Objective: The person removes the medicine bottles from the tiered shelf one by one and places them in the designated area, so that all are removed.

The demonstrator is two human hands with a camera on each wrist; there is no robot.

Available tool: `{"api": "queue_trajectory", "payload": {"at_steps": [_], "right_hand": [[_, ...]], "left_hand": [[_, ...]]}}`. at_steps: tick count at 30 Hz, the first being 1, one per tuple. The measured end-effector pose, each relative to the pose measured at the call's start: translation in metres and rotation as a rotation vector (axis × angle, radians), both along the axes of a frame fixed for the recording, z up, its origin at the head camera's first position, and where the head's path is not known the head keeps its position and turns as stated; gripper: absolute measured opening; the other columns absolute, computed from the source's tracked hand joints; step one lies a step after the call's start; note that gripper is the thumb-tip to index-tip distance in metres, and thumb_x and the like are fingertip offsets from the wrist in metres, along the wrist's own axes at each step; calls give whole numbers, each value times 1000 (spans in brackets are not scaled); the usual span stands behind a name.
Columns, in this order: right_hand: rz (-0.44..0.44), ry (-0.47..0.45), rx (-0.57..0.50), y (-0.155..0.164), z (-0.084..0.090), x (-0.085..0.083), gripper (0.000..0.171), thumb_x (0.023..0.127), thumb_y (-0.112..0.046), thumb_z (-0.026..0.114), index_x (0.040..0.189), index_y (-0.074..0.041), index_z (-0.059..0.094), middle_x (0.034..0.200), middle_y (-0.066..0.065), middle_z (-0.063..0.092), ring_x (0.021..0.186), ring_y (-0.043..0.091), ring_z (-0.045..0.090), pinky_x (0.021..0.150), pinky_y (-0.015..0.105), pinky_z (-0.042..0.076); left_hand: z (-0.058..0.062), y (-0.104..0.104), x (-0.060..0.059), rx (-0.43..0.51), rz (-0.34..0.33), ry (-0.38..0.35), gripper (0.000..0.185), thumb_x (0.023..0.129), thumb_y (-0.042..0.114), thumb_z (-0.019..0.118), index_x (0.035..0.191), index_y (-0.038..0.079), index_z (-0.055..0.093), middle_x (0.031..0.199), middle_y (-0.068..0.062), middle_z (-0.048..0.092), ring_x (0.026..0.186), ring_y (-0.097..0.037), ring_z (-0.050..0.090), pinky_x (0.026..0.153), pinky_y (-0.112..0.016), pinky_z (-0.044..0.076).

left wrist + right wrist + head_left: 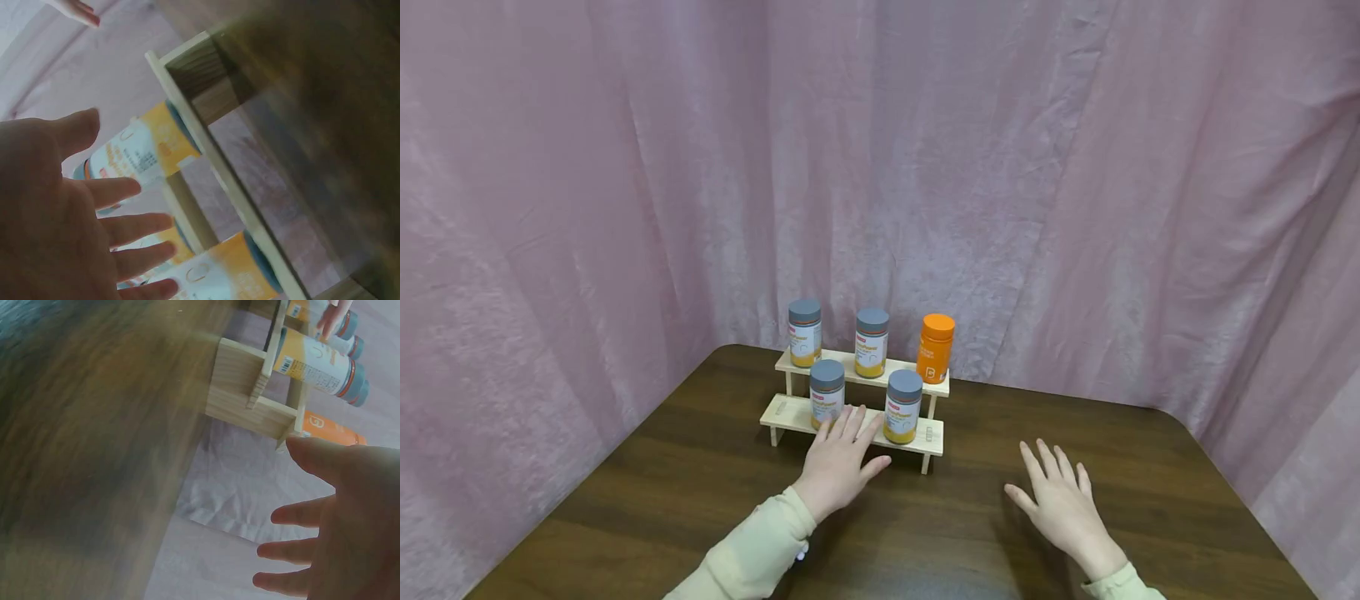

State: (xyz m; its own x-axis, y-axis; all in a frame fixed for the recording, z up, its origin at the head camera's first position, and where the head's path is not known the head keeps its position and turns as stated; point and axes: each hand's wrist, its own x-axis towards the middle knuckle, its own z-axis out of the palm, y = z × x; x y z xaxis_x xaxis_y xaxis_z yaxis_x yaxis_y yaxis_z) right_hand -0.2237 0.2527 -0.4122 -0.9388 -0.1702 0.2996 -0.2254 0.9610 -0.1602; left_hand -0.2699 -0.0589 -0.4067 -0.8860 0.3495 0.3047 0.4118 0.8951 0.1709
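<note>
My left hand (835, 467) is held with fingers spread in front of a two-tier wooden stand (934, 446), nearest the two front jars; nothing is in it. On the lower tier stand a grey-lidded jar (827, 392) at left, partly covered by my fingertips, and a second grey-lidded jar (902, 407) at right. The upper tier bears a grey-lidded jar (805, 333), another such jar (872, 342) in the middle and an orange jar (936, 348) at its right end. Right of the stand, my right hand (1063, 504) hovers over the table, fingers spread and holding nothing.
The brown wooden table (662, 492) extends around the stand on all sides. Pink curtains (962, 167) hang behind the table and along its sides. A small pale object (802, 552) shows beside the left sleeve, too small to identify.
</note>
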Motion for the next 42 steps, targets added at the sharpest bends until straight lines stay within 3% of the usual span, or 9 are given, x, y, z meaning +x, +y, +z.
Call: {"api": "queue_trajectory", "payload": {"at_steps": [3,7,12,17,23,28,31,35,42], "right_hand": [[3,3,0,-1,3,0,67,92,-39,61,142,2,42,142,31,42,130,54,38,98,73,30],[4,8,-8,-3,7,-1,60,91,-33,65,136,2,49,136,29,50,124,49,48,92,66,41],[5,2,-19,-6,11,-5,45,91,-29,65,124,-1,58,122,22,62,107,41,62,80,55,51],[0,3,-72,-9,18,-9,33,90,-28,66,114,-5,64,110,15,68,86,32,68,63,44,53],[-9,-4,-124,-13,22,-13,26,89,-28,67,108,-10,67,107,10,70,81,28,69,59,41,51],[-20,-17,-157,-13,24,-13,21,90,-28,67,105,-13,68,102,5,71,80,23,68,57,38,49],[-14,-21,-171,-13,28,-15,21,90,-27,66,105,-12,67,102,6,71,81,25,68,57,38,49],[5,10,-207,-17,31,-22,20,90,-23,66,105,-10,67,99,7,72,85,25,68,62,39,51],[90,93,-448,-35,25,-54,14,90,-9,64,103,-7,68,90,5,73,81,20,68,76,39,54]], "left_hand": [[6,-1,-1,1,4,12,56,93,45,58,140,15,51,141,-16,52,133,-36,47,108,-52,37],[18,-4,-6,43,-1,67,43,90,40,65,122,12,65,114,-11,69,101,-29,67,79,-44,52],[42,-15,-17,222,7,144,18,90,32,66,97,17,72,74,1,70,57,-15,60,48,-29,42],[67,-36,-31,486,108,234,15,92,28,62,89,18,73,62,5,66,52,-9,55,47,-27,40],[78,-79,-49,665,247,194,24,94,30,57,97,11,72,55,0,59,49,-13,50,50,-29,38],[66,-119,-61,638,339,79,30,96,30,53,108,7,68,66,-9,64,57,-20,56,56,-32,40],[52,-130,-69,578,362,-61,36,96,31,51,120,4,60,93,-17,72,80,-31,66,71,-41,48],[31,-131,-79,504,339,-238,50,96,32,51,134,0,47,116,-25,65,107,-41,61,90,-52,46],[13,-131,-86,516,292,-475,59,98,32,51,143,-3,36,133,-31,51,110,-39,59,77,-41,55]]}}
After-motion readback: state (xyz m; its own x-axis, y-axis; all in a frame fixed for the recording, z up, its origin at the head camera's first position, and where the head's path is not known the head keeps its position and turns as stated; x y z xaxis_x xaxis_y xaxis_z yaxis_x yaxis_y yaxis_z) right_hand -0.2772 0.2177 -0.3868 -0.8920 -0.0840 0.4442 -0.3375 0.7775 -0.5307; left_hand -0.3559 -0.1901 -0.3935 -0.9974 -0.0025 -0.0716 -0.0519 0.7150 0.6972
